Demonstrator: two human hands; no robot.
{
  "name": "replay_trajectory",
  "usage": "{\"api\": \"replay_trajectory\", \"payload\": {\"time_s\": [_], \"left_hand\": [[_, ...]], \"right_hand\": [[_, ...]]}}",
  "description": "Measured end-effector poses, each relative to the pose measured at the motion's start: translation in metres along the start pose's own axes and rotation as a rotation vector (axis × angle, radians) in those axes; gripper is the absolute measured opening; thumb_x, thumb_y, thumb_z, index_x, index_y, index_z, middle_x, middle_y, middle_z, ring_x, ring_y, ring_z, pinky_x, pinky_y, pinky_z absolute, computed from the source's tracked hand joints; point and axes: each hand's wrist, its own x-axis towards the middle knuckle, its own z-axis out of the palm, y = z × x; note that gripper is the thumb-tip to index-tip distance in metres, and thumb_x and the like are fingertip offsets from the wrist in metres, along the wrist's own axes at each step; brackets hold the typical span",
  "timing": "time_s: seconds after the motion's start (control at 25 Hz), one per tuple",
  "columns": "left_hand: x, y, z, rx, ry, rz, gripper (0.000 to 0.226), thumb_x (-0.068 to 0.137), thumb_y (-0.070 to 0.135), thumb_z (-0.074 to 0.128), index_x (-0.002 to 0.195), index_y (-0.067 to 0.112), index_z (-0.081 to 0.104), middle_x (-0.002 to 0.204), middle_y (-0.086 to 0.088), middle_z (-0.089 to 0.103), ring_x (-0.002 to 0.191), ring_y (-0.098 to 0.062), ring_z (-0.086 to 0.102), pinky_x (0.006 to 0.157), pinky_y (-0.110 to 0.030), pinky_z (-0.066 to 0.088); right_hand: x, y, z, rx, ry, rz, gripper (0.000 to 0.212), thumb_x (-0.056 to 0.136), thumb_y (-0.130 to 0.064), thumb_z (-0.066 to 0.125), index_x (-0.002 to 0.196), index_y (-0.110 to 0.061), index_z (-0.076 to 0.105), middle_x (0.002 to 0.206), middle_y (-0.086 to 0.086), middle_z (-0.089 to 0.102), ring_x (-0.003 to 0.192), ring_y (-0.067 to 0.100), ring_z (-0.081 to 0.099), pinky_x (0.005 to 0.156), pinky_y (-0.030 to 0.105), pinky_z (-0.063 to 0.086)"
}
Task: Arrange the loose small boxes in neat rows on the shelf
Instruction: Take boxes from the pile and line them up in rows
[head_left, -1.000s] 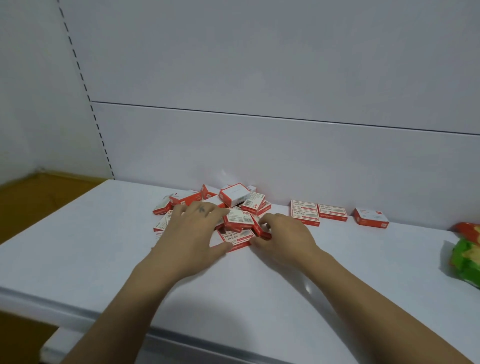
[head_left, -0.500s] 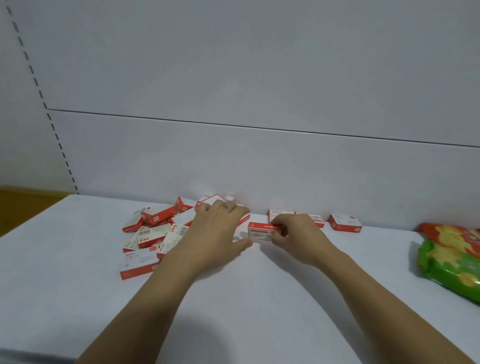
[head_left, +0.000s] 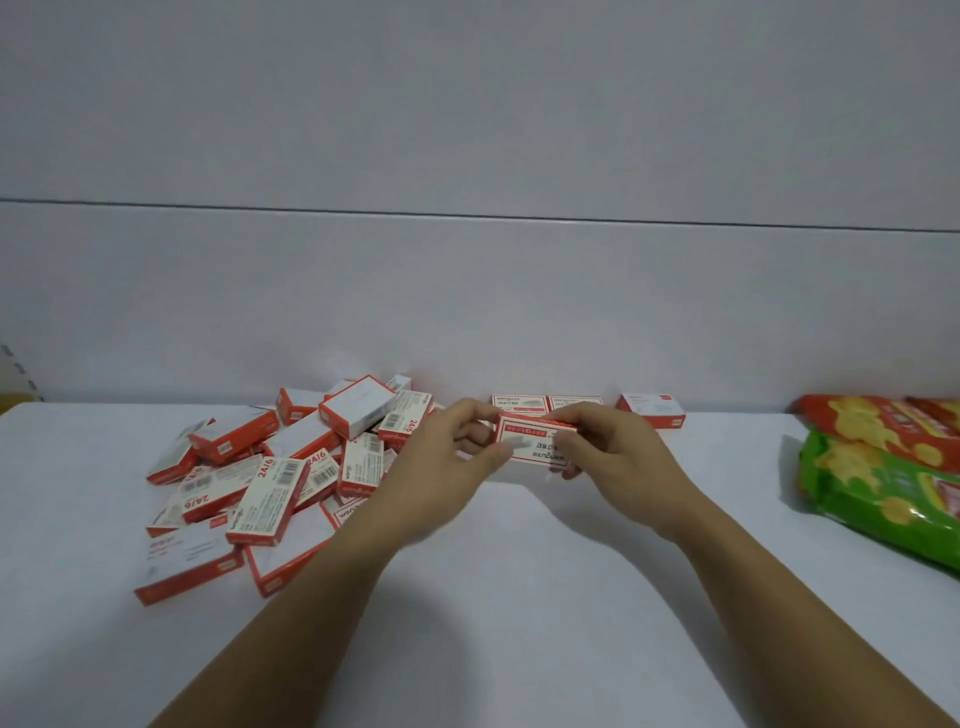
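Note:
A jumbled pile of several small red-and-white boxes (head_left: 291, 467) lies on the white shelf (head_left: 519, 597), left of centre. Both hands hold one small box (head_left: 530, 441) just above the shelf, tilted with its printed face toward me. My left hand (head_left: 441, 467) pinches its left end and my right hand (head_left: 618, 457) grips its right end. Behind it, against the back wall, two boxes (head_left: 545, 402) lie flat side by side, and a third box (head_left: 652, 410) sits a little apart to their right.
Green and red snack bags (head_left: 883, 467) lie on the shelf at the right edge. The white back panel (head_left: 467, 312) rises directly behind the boxes. The shelf's left end shows at far left.
My hands left the pile carrying one box, lifted it and brought it right, in front of the two boxes at the wall. The view shifted right and closer.

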Motion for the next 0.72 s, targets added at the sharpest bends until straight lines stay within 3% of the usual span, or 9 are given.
{"api": "replay_trajectory", "payload": {"time_s": [0.12,0.24,0.36,0.44,0.56,0.72], "left_hand": [[-0.006,0.002,-0.002,-0.106,0.079,-0.009,0.025,0.084,0.018,0.067,0.104,0.032,0.06,0.078,0.01,0.067,0.07,-0.008,0.062,0.064,-0.031,0.047],[-0.011,0.01,-0.002,-0.114,0.142,0.056,0.019,0.086,0.022,0.066,0.096,0.035,0.056,0.084,0.012,0.069,0.072,-0.004,0.065,0.056,-0.021,0.049],[-0.013,0.015,-0.003,-0.112,0.182,0.081,0.013,0.088,0.018,0.063,0.092,0.03,0.06,0.085,0.011,0.07,0.079,-0.006,0.067,0.063,-0.024,0.056],[-0.013,0.017,-0.006,-0.111,0.169,0.08,0.013,0.09,0.017,0.06,0.093,0.028,0.065,0.086,0.009,0.07,0.082,-0.009,0.067,0.068,-0.029,0.057],[-0.015,0.019,-0.006,-0.116,0.077,0.089,0.02,0.091,0.016,0.056,0.092,0.032,0.068,0.084,0.011,0.068,0.079,-0.012,0.069,0.063,-0.028,0.056],[-0.016,0.021,-0.002,-0.144,0.073,0.055,0.014,0.088,0.019,0.062,0.096,0.031,0.061,0.079,0.007,0.067,0.068,-0.014,0.069,0.056,-0.03,0.053]], "right_hand": [[0.0,-0.002,0.007,0.131,0.002,0.033,0.022,0.093,-0.01,0.052,0.098,-0.024,0.068,0.089,-0.002,0.074,0.071,0.018,0.07,0.066,0.031,0.058],[-0.001,-0.007,0.008,0.264,0.009,0.067,0.022,0.092,-0.009,0.054,0.094,-0.025,0.069,0.087,-0.002,0.075,0.071,0.022,0.071,0.063,0.028,0.057],[-0.003,-0.012,0.006,0.289,0.008,0.1,0.024,0.089,-0.008,0.057,0.087,-0.026,0.072,0.085,-0.002,0.075,0.073,0.015,0.069,0.064,0.025,0.057],[-0.006,-0.014,0.008,0.291,-0.024,0.097,0.021,0.087,-0.009,0.06,0.092,-0.025,0.072,0.083,-0.001,0.073,0.074,0.01,0.067,0.065,0.023,0.055],[-0.009,-0.017,0.013,0.309,-0.061,0.075,0.019,0.089,-0.015,0.062,0.105,-0.022,0.069,0.075,-0.002,0.07,0.072,0.012,0.065,0.061,0.024,0.051],[-0.011,-0.021,0.014,0.358,-0.072,0.091,0.013,0.09,-0.009,0.06,0.099,-0.012,0.068,0.067,0.006,0.067,0.06,0.019,0.062,0.056,0.03,0.052]]}}
